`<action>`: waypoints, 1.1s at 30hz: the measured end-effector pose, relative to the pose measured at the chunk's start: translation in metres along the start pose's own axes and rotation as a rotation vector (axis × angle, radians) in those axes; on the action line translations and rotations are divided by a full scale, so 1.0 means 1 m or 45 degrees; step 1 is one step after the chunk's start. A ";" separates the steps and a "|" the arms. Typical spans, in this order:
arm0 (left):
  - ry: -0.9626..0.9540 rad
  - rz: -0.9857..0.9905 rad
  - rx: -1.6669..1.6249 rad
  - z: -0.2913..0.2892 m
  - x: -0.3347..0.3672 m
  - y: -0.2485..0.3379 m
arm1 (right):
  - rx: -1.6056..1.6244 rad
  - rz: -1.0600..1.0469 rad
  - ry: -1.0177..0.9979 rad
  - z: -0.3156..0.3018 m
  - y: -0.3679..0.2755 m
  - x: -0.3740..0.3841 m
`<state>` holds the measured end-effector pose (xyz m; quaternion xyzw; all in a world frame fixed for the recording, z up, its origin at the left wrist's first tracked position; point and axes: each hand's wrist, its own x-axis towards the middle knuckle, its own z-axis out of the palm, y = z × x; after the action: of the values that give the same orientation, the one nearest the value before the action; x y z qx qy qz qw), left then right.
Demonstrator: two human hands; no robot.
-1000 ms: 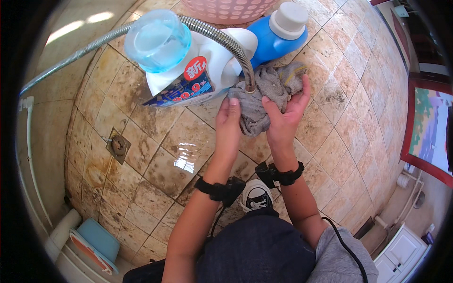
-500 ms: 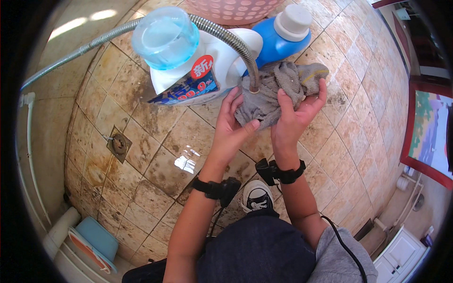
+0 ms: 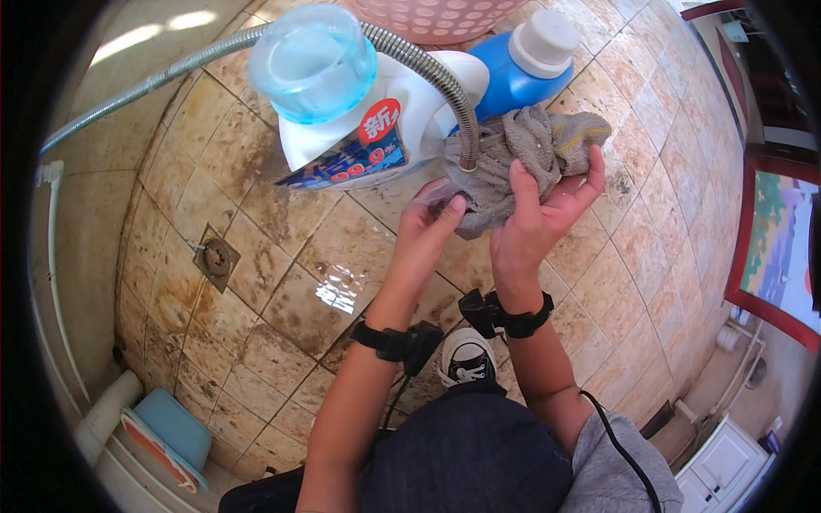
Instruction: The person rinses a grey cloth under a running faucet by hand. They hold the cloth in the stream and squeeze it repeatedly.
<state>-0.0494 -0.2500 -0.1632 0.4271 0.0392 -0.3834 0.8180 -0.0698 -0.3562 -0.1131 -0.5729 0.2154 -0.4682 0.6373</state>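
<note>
A wrung-up grey cloth (image 3: 509, 158) with a yellow line near one end is held in front of and to the right of the white detergent jug (image 3: 419, 120), which serves as the landmark here. The left hand (image 3: 428, 221) has its grip on the cloth's near-left edge, thumb on top and the fingers partly hidden behind; the right hand (image 3: 543, 214) grasps the cloth's right part, thumb laid over it and fingers beneath. A flexible metal hose (image 3: 432, 73) arches behind and over the jug, its mouth ending at the cloth's upper left; whether the two touch cannot be told. The jug wears a translucent pale-blue cap (image 3: 312, 68). Just to its right is a blue bottle (image 3: 505, 81) with a white cap (image 3: 546, 43), and beyond it a pink perforated basket (image 3: 440, 19). A square floor drain (image 3: 215, 258) is set in the stained tile floor (image 3: 282, 256) to the jug's left and nearer the person; a black-and-white sneaker (image 3: 469, 359) shows on the near side of the jug.
</note>
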 end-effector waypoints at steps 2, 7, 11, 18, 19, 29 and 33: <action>0.001 0.008 -0.001 0.000 -0.003 0.002 | 0.006 0.004 0.001 0.001 0.000 0.000; 0.066 -0.054 -0.131 0.006 -0.007 0.012 | 0.026 -0.003 -0.004 0.006 0.001 0.000; 0.067 -0.033 -0.300 0.003 -0.007 0.012 | 0.044 0.016 -0.015 0.008 0.004 -0.002; 0.198 0.043 -0.442 0.004 -0.013 0.018 | 0.052 0.119 0.031 0.010 0.007 -0.003; 0.198 0.044 -0.444 0.005 -0.013 0.020 | 0.071 0.144 0.049 0.010 0.007 -0.003; 0.290 0.072 -0.386 0.024 -0.008 0.017 | 0.112 0.285 0.221 0.000 0.016 -0.011; 0.238 0.111 -0.475 0.028 -0.005 0.012 | 0.151 0.270 0.269 0.000 0.019 -0.010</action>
<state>-0.0520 -0.2632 -0.1353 0.3031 0.1667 -0.2923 0.8916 -0.0682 -0.3500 -0.1336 -0.4558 0.3127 -0.4679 0.6896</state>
